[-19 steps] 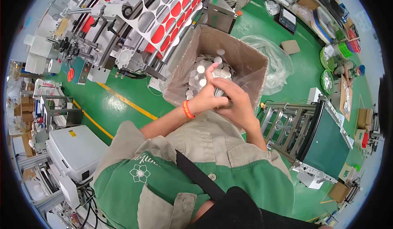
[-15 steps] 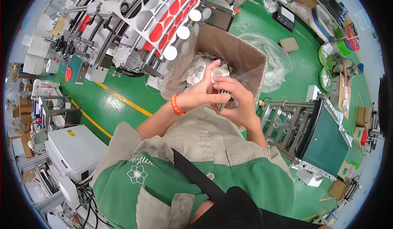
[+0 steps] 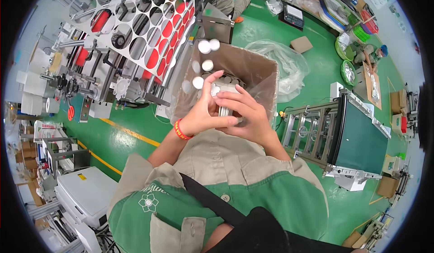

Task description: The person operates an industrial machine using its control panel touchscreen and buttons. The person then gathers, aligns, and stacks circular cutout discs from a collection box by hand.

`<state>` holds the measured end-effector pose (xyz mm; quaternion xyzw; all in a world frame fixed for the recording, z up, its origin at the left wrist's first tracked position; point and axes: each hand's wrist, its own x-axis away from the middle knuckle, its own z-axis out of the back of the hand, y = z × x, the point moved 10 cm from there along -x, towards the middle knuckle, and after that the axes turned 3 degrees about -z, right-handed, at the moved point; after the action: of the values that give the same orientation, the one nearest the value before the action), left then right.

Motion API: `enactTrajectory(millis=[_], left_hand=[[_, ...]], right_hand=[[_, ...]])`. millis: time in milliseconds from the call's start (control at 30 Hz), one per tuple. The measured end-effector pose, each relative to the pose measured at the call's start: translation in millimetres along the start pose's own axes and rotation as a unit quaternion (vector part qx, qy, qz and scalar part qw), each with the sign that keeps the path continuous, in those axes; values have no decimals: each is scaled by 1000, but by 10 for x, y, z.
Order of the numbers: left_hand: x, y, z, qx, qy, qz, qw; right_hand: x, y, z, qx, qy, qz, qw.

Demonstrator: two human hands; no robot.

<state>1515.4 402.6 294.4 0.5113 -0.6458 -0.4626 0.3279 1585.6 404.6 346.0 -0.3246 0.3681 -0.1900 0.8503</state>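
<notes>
My left hand (image 3: 199, 116) and my right hand (image 3: 249, 118) meet over the near side of a plastic-lined cardboard box (image 3: 260, 67). Between them they grip a short stack of thin round discs (image 3: 223, 111), seen edge-on. The left thumb lies along the near side of the stack and the right fingers curl over its far side. Loose discs (image 3: 231, 80) lie inside the box, partly covered by my hands. Several white discs, one a white disc (image 3: 204, 46), are in the air between the machine and the box.
At the left stands a machine (image 3: 122, 88) carrying a punched sheet (image 3: 135, 29) with red discs below it. Clear plastic film (image 3: 291, 72) lies right of the box. A conveyor with a green belt (image 3: 361, 135) stands at the right, and a white lidded case (image 3: 83, 192) at the lower left.
The whole view has shifted, so the machine and box sit further left. Both hands still grip the disc stack, now held more upright. The white discs in the air are in different positions.
</notes>
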Motion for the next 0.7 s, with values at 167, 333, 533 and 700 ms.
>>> enactTrajectory(millis=[167, 333, 533, 700], left_hand=[[9, -34, -34, 43, -10, 69, 997], [-36, -9, -57, 18, -58, 40, 997], [-22, 28, -29, -54, -35, 52, 997], [31, 467, 115, -128, 81, -139, 979]], right_hand=[[55, 3, 131, -20, 30, 5, 999], [56, -44, 50, -22, 12, 10, 1000], [71, 16, -34, 9, -10, 15, 1000], [45, 119, 208, -39, 80, -35, 995]])
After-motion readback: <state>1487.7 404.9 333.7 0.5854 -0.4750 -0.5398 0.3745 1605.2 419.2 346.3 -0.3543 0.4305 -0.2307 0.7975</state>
